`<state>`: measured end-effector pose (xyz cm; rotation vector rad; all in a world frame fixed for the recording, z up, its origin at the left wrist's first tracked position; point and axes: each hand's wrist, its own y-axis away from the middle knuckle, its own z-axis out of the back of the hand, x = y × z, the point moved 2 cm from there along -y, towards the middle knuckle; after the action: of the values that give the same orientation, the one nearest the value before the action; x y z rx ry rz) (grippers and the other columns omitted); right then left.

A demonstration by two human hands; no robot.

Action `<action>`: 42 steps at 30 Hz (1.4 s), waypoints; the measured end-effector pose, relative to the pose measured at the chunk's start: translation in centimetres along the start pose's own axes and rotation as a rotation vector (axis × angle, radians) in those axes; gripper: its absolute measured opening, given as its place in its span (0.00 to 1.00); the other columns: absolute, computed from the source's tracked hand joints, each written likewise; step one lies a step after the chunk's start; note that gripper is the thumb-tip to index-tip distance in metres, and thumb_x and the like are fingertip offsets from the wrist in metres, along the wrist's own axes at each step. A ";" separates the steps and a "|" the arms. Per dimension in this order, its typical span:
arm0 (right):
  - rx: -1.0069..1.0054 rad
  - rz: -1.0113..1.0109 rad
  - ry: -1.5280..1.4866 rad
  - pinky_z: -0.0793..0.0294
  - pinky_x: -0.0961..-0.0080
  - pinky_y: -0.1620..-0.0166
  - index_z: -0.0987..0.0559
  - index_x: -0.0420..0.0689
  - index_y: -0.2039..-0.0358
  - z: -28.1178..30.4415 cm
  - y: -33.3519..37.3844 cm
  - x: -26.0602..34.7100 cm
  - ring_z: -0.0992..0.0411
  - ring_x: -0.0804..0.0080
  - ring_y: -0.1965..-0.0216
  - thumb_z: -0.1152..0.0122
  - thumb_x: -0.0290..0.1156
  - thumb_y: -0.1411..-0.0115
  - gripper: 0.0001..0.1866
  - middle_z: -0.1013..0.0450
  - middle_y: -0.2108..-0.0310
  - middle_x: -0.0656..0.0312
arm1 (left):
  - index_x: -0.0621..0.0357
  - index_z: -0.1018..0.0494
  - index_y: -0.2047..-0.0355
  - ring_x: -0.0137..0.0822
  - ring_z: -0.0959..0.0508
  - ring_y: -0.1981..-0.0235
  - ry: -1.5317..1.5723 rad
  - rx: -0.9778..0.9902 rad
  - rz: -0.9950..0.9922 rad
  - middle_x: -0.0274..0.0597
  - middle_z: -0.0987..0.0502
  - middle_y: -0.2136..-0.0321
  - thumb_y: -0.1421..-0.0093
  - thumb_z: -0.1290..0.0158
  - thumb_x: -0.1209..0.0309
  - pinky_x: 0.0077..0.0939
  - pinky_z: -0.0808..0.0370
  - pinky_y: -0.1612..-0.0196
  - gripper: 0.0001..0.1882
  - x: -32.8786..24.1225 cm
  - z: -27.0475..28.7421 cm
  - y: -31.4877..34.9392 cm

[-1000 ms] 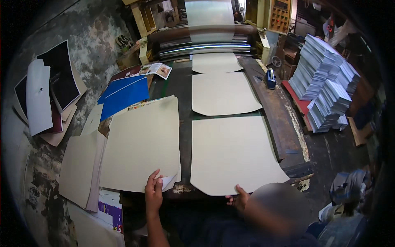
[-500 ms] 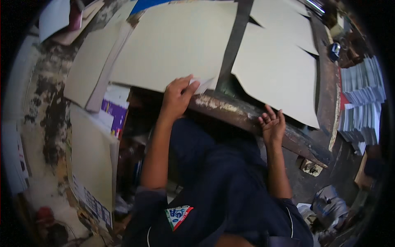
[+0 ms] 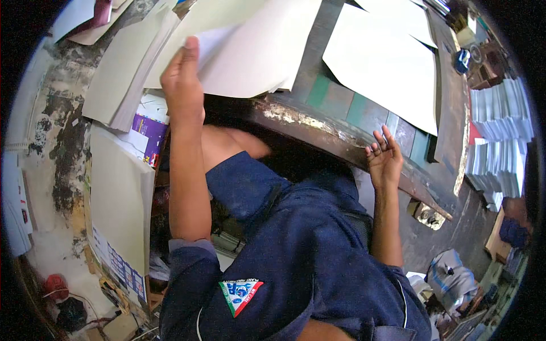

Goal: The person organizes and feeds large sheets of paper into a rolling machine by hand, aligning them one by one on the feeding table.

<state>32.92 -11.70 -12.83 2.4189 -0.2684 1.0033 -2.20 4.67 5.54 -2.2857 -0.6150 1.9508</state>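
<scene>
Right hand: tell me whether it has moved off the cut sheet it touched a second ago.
Yes. The right hand has left the right-hand cream sheet and now hangs open over the worn table edge, nearer the body.

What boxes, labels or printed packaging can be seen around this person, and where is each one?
Purple and white printed carton: left of the raised left hand, partly under cream sheets.
Flat cream board with a blue printed strip: lower left, leaning by the left forearm.
Triangular green, white and red sewn badge: on the dark blue shirt, bottom centre.
Stacks of white and blue printed sheets: far right, beyond the right hand.
</scene>
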 end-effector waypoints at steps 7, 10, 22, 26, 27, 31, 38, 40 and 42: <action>0.018 0.012 0.024 0.26 0.74 0.58 0.31 0.43 0.42 -0.6 0.4 1.0 0.30 0.76 0.65 0.51 0.43 0.34 0.25 0.27 0.59 0.62 | 0.68 0.23 0.68 0.24 0.32 0.68 -0.212 0.056 0.170 0.34 0.25 0.71 0.33 0.51 0.54 0.19 0.33 0.60 0.24 6.8 0.0 4.0; 0.057 0.010 0.020 0.25 0.73 0.59 0.31 0.43 0.42 -0.6 0.2 1.6 0.29 0.76 0.65 0.51 0.44 0.34 0.25 0.27 0.58 0.61 | 0.67 0.22 0.67 0.23 0.32 0.68 -0.176 0.053 0.143 0.33 0.25 0.71 0.33 0.51 0.54 0.19 0.33 0.60 0.24 5.8 -0.8 4.2; 0.270 -0.109 0.174 0.24 0.65 0.65 0.29 0.38 0.59 -1.6 0.3 2.8 0.29 0.68 0.77 0.48 0.42 0.37 0.18 0.27 0.74 0.54 | 0.49 0.19 0.67 0.49 0.34 0.38 -0.597 0.996 -0.431 0.36 0.20 0.54 0.41 0.44 0.54 0.59 0.56 0.34 0.14 2.2 -3.8 8.2; 0.027 -0.192 0.071 0.25 0.66 0.68 0.29 0.36 0.61 -2.4 2.8 0.5 0.31 0.68 0.80 0.49 0.38 0.36 0.15 0.29 0.79 0.56 | 0.49 0.20 0.59 0.54 0.39 0.36 -0.637 0.785 -0.403 0.40 0.26 0.46 0.44 0.42 0.48 0.60 0.54 0.34 0.22 2.0 -2.4 5.7; 0.047 -0.215 0.054 0.25 0.66 0.68 0.29 0.35 0.61 -1.8 3.3 -0.1 0.30 0.68 0.79 0.50 0.37 0.35 0.15 0.29 0.78 0.56 | 0.52 0.21 0.56 0.54 0.39 0.35 -0.687 0.757 -0.419 0.42 0.26 0.46 0.46 0.40 0.47 0.58 0.53 0.34 0.25 1.8 -2.5 4.8; 0.131 -0.311 0.084 0.24 0.65 0.65 0.31 0.35 0.56 0.1 5.9 -2.9 0.29 0.70 0.76 0.53 0.43 0.32 0.20 0.25 0.71 0.52 | 0.54 0.22 0.54 0.49 0.35 0.38 -0.645 0.809 -0.259 0.45 0.25 0.47 0.53 0.32 0.55 0.47 0.42 0.36 0.28 3.1 -0.9 2.0; 0.072 -0.400 0.068 0.23 0.65 0.58 0.33 0.41 0.48 -0.2 8.1 -3.8 0.27 0.72 0.70 0.57 0.50 0.31 0.25 0.24 0.60 0.48 | 0.65 0.22 0.58 0.41 0.26 0.46 -0.406 0.787 0.164 0.47 0.21 0.55 0.52 0.32 0.71 0.35 0.32 0.42 0.21 7.8 0.6 0.9; 0.033 -0.386 0.043 0.24 0.65 0.58 0.33 0.41 0.49 -0.3 6.6 -3.4 0.28 0.71 0.71 0.56 0.50 0.31 0.24 0.24 0.61 0.49 | 0.64 0.21 0.60 0.42 0.27 0.44 -0.342 0.791 0.208 0.47 0.21 0.56 0.52 0.32 0.71 0.36 0.33 0.41 0.19 8.0 0.7 1.0; 0.000 -0.382 0.023 0.24 0.66 0.59 0.33 0.41 0.51 -0.4 4.5 -2.9 0.28 0.70 0.71 0.56 0.50 0.31 0.23 0.24 0.62 0.50 | 0.64 0.21 0.60 0.42 0.28 0.43 -0.335 0.823 0.196 0.47 0.21 0.56 0.52 0.32 0.70 0.36 0.34 0.40 0.19 8.1 0.9 0.8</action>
<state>28.96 -15.39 -12.96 2.3349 0.1967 0.8536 -2.00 6.56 -2.40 -1.5640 0.3756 2.1234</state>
